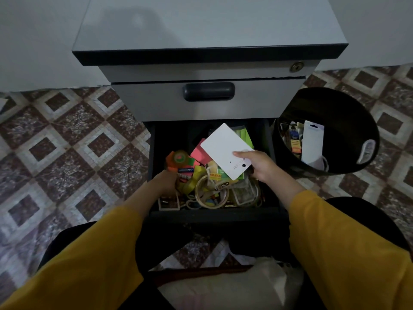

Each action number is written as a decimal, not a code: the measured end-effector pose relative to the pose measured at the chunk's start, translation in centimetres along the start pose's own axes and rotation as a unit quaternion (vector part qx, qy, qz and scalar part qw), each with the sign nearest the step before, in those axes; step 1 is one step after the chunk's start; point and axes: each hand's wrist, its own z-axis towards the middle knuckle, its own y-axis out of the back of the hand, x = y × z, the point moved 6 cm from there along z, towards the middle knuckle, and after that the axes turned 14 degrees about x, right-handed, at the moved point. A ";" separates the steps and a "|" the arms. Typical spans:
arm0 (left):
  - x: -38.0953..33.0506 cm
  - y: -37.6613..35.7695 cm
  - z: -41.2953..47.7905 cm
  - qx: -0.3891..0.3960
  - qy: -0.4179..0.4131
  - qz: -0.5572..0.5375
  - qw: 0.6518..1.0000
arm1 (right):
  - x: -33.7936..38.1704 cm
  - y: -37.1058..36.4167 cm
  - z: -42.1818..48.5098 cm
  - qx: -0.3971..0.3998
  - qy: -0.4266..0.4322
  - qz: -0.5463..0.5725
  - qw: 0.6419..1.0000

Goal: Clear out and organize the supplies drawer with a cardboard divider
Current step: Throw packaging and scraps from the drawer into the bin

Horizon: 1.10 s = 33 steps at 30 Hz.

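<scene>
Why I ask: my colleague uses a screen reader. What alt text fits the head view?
A person's right hand holds a white card over an open drawer crammed with sticky notes, tape rolls and small supplies, while the left hand reaches into the clutter. A black bin with packaging inside stands on the floor to the right.

A black bin point(348, 113) stands on the patterned tile floor point(73, 139) just right of the grey cabinet point(201, 30), whose closed upper drawer point(257, 101) bears a dark handle point(209, 91), with a lock point(296, 67) above it.
</scene>
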 end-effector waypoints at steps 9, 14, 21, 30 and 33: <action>0.1 3.1 -1.6 -0.070 -0.152 -0.469 0.867 | -0.9 -0.3 -0.2 -0.009 0.010 -0.001 1.000; -2.4 3.3 -1.7 -0.110 -0.177 -0.621 0.756 | -1.0 -1.0 -0.3 -0.008 0.010 -0.007 1.000; -4.5 2.8 -1.6 -0.270 -0.053 -0.592 0.758 | -1.0 -2.5 -0.7 0.022 0.019 -0.030 0.999; -4.8 0.6 0.7 -0.095 -0.091 -0.727 0.674 | -1.1 -2.7 -1.0 0.057 0.003 0.032 0.998; -5.0 0.6 0.8 -0.071 -0.128 -0.728 0.670 | -1.2 -2.5 -1.1 0.077 -0.008 0.028 0.997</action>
